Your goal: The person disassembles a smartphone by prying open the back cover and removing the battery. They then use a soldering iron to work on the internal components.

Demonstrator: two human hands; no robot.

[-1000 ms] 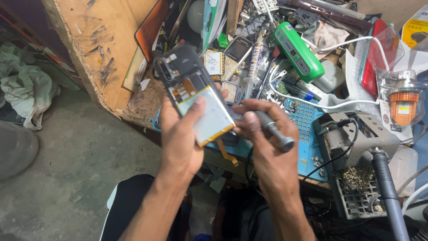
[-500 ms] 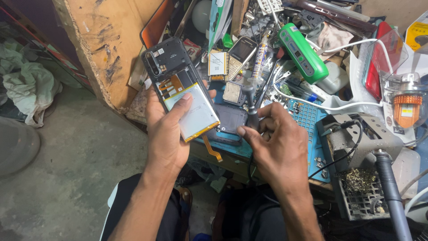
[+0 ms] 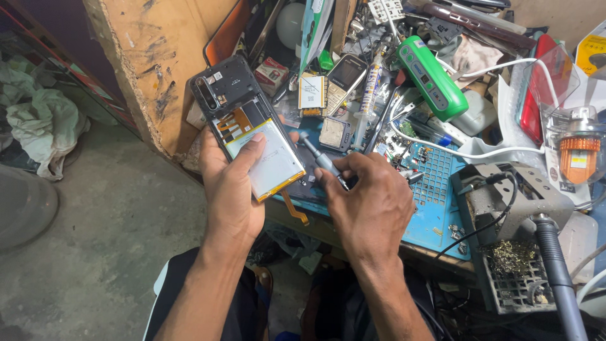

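The place is a crowded repair bench (image 3: 442, 221) with a blue work mat (image 3: 435, 189) on it, above a grey concrete floor (image 3: 113, 240). The head camera, the only view, looks down on both hands in front of the bench edge.

The left hand (image 3: 230, 183) holds an opened phone (image 3: 243, 120) with the back cover off, tilted, lifted above the bench edge. Its fingers wrap around the frame and the thumb presses flat on the silver battery (image 3: 271, 158). An orange flex ribbon (image 3: 295, 209) hangs free below the phone.

The right hand (image 3: 369, 208) pinches a small grey screwdriver (image 3: 322, 161) between thumb and fingertips, the other fingers curled. The tip points toward the battery's right edge, very near it; I cannot tell if it touches.

To do this well, I think the tool must stay flat and gentle, because the battery is soft and a puncture is dangerous. The hanging ribbon should not be pulled.

Behind are a green device (image 3: 432, 76), a small keypad phone (image 3: 341, 76) and a soldering stand (image 3: 511, 265).
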